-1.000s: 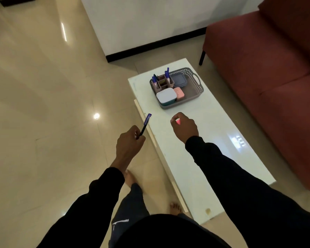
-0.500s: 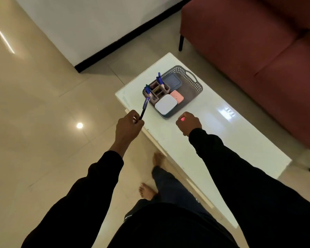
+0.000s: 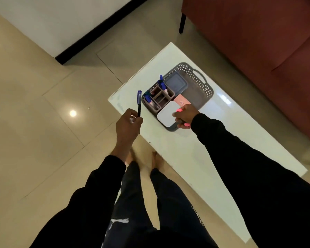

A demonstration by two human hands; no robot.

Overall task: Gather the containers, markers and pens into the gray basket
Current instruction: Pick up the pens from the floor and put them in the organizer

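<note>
The gray basket (image 3: 202, 86) stands on the far end of the white table (image 3: 195, 158). Inside it are a brown divided pen holder (image 3: 161, 97) with blue-capped markers (image 3: 161, 84), a gray lidded container (image 3: 175, 84), a pink container (image 3: 181, 100) and a white-lidded container (image 3: 166, 116). My left hand (image 3: 126, 125) holds a blue-capped pen (image 3: 139, 101) upright just left of the basket. My right hand (image 3: 185, 114) grips a pink marker (image 3: 186, 124) over the basket's near edge, beside the white lid.
A dark red sofa (image 3: 267, 51) runs along the table's right side, its black leg (image 3: 182, 24) near the far corner. A white wall with black skirting (image 3: 100, 31) lies beyond the tiled floor. My bare feet (image 3: 156, 158) stand at the table's near-left edge.
I have stepped closer to the basket. My right hand with the pink marker moved forward from the bare table to the basket's near edge. My left hand raised the pen upright beside the basket.
</note>
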